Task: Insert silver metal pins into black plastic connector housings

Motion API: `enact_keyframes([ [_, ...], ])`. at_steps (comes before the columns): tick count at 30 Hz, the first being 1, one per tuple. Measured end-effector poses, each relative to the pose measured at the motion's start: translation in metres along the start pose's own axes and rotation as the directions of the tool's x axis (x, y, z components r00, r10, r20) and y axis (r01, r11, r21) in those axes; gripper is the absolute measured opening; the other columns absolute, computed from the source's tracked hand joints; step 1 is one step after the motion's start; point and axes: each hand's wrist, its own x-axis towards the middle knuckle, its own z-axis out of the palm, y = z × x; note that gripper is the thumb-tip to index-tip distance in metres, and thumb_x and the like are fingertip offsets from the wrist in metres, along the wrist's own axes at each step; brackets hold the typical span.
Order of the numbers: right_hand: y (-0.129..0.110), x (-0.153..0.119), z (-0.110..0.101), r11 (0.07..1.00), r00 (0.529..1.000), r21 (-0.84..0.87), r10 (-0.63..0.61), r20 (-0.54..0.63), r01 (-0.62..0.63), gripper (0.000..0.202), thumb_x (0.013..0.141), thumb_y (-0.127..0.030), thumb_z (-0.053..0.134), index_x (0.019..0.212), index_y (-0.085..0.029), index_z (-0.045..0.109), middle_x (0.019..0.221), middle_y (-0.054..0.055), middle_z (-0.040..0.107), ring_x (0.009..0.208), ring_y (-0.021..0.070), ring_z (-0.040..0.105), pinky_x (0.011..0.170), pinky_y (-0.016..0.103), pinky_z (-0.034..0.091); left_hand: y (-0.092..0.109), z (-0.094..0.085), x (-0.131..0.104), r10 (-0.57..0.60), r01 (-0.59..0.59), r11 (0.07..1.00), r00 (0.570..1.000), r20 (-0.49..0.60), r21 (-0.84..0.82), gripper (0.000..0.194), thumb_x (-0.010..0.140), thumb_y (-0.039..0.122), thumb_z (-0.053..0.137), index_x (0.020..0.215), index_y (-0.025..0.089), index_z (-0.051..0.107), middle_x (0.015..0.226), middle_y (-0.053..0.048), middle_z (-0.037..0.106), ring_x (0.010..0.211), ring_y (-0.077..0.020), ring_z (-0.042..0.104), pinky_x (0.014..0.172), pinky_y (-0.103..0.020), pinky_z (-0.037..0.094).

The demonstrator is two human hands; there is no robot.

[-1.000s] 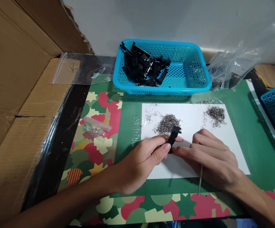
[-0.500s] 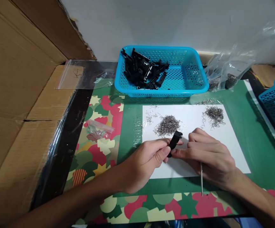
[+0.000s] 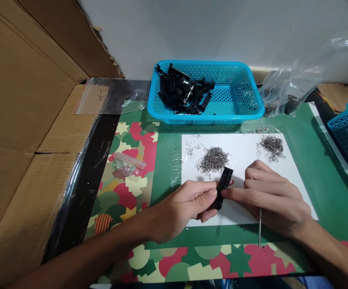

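Note:
A slim black plastic part (image 3: 224, 182) is pinched between the thumb and fingers of my left hand (image 3: 188, 204), tilted above the white paper (image 3: 237, 216). My right hand (image 3: 273, 196) is curled, with its index fingertip against the part's right side. A thin metal rod (image 3: 260, 228) sticks out below the right palm, held in that hand; its other end is hidden. Just beyond the part, a pile of tiny metal pieces (image 3: 214, 159), like small springs or clips, lies on the paper. Another such pile (image 3: 271, 147) sits farther right.
Behind the paper stands a blue basket (image 3: 206, 119) with several black parts (image 3: 182, 90). Clear plastic bags (image 3: 294, 86) lean at the back right; a second blue basket (image 3: 345, 132) is at the right edge. Cardboard (image 3: 20, 120) walls the left side. A small bag (image 3: 128, 163) lies left.
The black part has turned in my left hand, so a longer, grooved face shows. My right hand has shifted slightly right with the rod, its index finger still at the part.

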Motion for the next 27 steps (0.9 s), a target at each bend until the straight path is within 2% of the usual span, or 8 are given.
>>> enact_keyframes([
  [2,0.001,0.0,-0.003,0.997,0.999,-0.06,-0.047,0.014,0.048,0.028,0.102,-0.009,0.059,0.121,-0.024,0.073,0.058,-0.004,0.047,0.058,0.0167,0.04,0.064,0.037,0.03,0.001,0.002,-0.001,-0.007,0.008,0.998,1.0,-0.016,0.058,0.052,0.109,0.056,0.044,0.102,0.013,0.072,0.069,0.001,0.044,0.062,-0.0122,0.035,0.055,-0.026,0.033],
  [5,0.005,0.001,-0.006,0.991,0.997,-0.11,-0.068,0.044,0.072,0.023,0.103,-0.008,0.057,0.112,-0.021,0.073,0.058,-0.003,0.047,0.059,0.0167,0.039,0.063,0.037,0.028,-0.003,0.006,-0.002,0.049,-0.026,0.988,0.987,-0.151,0.15,0.048,0.111,0.054,0.041,0.117,0.016,0.07,0.081,-0.002,0.054,0.061,-0.0111,0.038,0.052,-0.025,0.033],
  [8,0.012,0.001,-0.005,0.993,0.998,-0.11,-0.033,0.051,0.038,0.022,0.101,-0.002,0.056,0.104,-0.017,0.072,0.059,-0.003,0.05,0.059,0.0158,0.039,0.061,0.035,0.027,-0.011,0.01,-0.001,0.206,-0.118,0.953,0.928,-0.31,0.28,0.042,0.109,0.049,0.049,0.141,0.023,0.057,0.112,-0.006,0.06,0.061,-0.0081,0.045,0.052,-0.024,0.038],
  [11,0.017,0.002,-0.002,0.996,0.999,-0.085,0.013,0.036,-0.01,0.02,0.1,-0.001,0.057,0.103,-0.016,0.071,0.063,-0.002,0.055,0.058,0.0147,0.042,0.058,0.033,0.029,-0.019,0.013,0.001,0.377,-0.152,0.847,0.847,-0.375,0.509,0.052,0.099,0.038,0.07,0.146,0.025,0.049,0.114,-0.004,0.061,0.062,-0.007,0.046,0.054,-0.022,0.041],
  [14,0.018,0.002,-0.001,0.995,0.996,-0.07,0.068,0.054,-0.064,0.017,0.101,-0.005,0.058,0.103,-0.017,0.07,0.066,-0.001,0.058,0.058,0.0142,0.045,0.058,0.031,0.032,-0.022,0.013,0.004,0.514,-0.132,0.7,0.775,-0.368,0.702,0.047,0.091,0.031,0.08,0.129,0.021,0.055,0.107,-0.002,0.064,0.061,-0.0074,0.044,0.055,-0.023,0.041],
  [18,0.016,0.002,0.0,0.996,0.993,-0.03,0.091,0.081,-0.088,0.02,0.101,-0.005,0.055,0.104,-0.018,0.07,0.068,-0.001,0.06,0.059,0.0137,0.048,0.058,0.03,0.033,-0.021,0.011,0.008,0.612,-0.138,0.577,0.726,-0.314,0.805,0.014,0.1,0.025,0.069,0.109,0.02,0.06,0.103,-0.004,0.067,0.068,-0.0105,0.055,0.059,-0.025,0.045],
  [20,0.016,0.001,-0.001,0.996,0.991,-0.005,0.092,0.094,-0.092,0.021,0.101,-0.004,0.054,0.104,-0.018,0.069,0.069,-0.001,0.06,0.06,0.0134,0.049,0.059,0.03,0.034,-0.021,0.009,0.009,0.635,-0.153,0.553,0.713,-0.296,0.819,0.006,0.103,0.022,0.065,0.107,0.02,0.062,0.102,-0.004,0.068,0.075,-0.0123,0.061,0.062,-0.025,0.048],
  [27,0.013,0.004,-0.005,0.988,0.979,0.034,0.141,0.149,-0.147,0.018,0.101,-0.009,0.056,0.106,-0.018,0.071,0.071,0.0,0.064,0.062,0.0142,0.054,0.061,0.029,0.038,-0.024,0.007,0.009,0.646,-0.158,0.516,0.718,-0.261,0.842,0.014,0.099,0.02,0.07,0.112,0.019,0.067,0.101,-0.005,0.074,0.086,-0.0165,0.07,0.072,-0.028,0.056],
])
